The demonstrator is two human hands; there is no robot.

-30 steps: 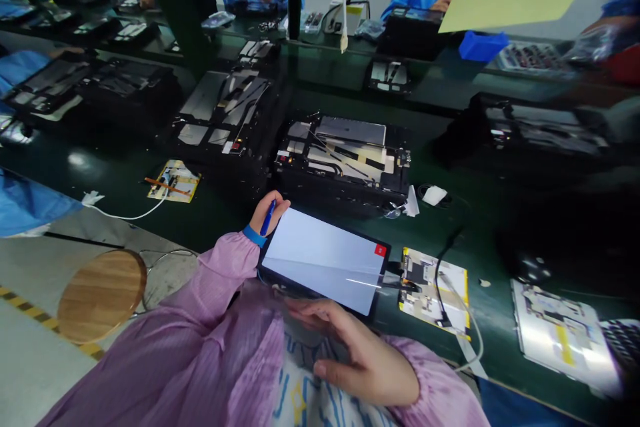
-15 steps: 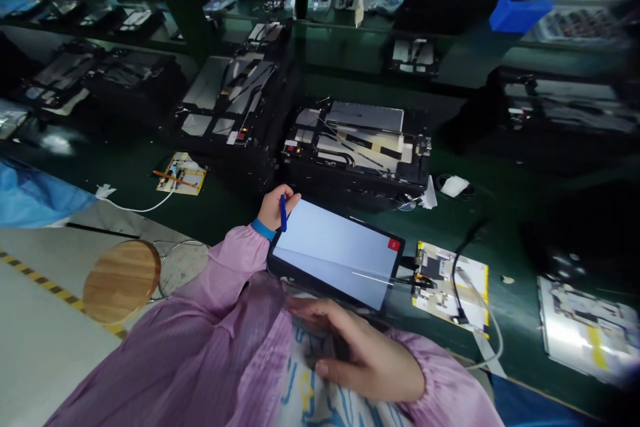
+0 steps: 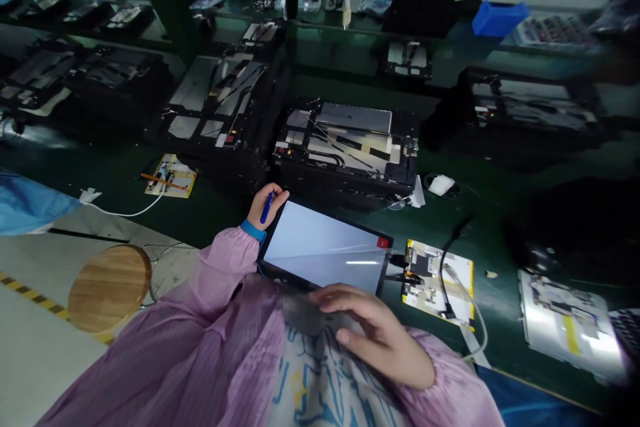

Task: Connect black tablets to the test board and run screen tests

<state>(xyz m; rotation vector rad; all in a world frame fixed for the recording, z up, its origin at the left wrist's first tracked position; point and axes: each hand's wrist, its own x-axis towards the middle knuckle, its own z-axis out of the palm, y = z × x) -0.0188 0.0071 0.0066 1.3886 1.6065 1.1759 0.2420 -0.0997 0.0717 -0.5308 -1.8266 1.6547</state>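
A tablet-sized display panel (image 3: 320, 243) with a lit white screen and a red patch in its corner lies in front of me. My left hand (image 3: 262, 205) is closed at its far left corner, with a slim blue pen-like tool (image 3: 267, 207) held along the fingers. Over the near edge of the panel, my right hand (image 3: 377, 333) has its fingers stretched out and thumb apart. A dark grey blur lies beside its fingertips; I cannot make out what it is. Short cables join the panel's right side to a board with yellow edges (image 3: 463, 273).
Stacks of opened dark device housings (image 3: 345, 147) stand behind the panel, more to the left (image 3: 215, 100). A silver board (image 3: 565, 320) lies at right. A smaller board (image 3: 173, 177) with a white cable is at left, near a wooden stool (image 3: 110, 287). Co-workers in blue sit across.
My right hand has moved up and right, its fingertips now over the panel's near edge. My left hand stays at the corner with the blue tool tilted more. The whole view has shifted slightly.
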